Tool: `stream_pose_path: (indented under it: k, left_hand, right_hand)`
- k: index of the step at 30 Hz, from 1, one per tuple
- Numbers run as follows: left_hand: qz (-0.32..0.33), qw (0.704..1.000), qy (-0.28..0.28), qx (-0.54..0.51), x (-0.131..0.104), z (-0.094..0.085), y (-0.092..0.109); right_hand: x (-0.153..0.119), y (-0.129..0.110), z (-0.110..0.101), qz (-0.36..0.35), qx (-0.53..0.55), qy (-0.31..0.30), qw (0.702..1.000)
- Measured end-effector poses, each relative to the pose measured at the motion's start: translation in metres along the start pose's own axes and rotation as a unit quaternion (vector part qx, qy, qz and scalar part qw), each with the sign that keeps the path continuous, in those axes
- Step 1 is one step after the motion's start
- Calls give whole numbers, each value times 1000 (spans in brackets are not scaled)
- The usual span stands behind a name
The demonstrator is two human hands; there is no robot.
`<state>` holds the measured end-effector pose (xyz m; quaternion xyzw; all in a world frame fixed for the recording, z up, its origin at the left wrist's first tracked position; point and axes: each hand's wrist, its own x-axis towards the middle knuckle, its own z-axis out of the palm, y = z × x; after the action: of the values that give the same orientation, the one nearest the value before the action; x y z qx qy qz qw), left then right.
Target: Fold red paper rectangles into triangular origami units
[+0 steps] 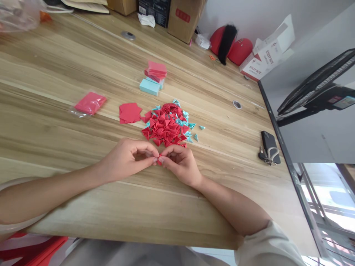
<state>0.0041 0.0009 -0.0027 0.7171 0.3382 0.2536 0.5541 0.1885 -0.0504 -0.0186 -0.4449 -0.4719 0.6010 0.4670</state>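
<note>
Both the left hand [129, 159] and the right hand [181, 164] are narrowed to a pinch on a small red paper piece [159, 160] at a wooden table [69, 138], just on the near side of a pile of folded red triangles [165, 127]. Light-blue triangles [192, 126] fringe the pile; loose red sheets [129, 113] lie to its left, a wrapped red packet [90, 102] farther left.
</note>
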Motion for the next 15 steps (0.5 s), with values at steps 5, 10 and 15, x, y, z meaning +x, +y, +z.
stream_pose_path:
  k: [5, 10, 15]
  left_hand:
    - [-11, 999, -1, -34, -1, 0, 3]
    - [-58, 997, -12, -58, 1, 0, 2]
    - [-53, 998, -3, -39, 2, 0, 2]
  right_hand:
    - [-1, 3, -1, -6, -11, -1, 1000]
    - [-2, 5, -1, -7, -61, 6, 998]
    - [-2, 2, 1, 2, -65, 8, 998]
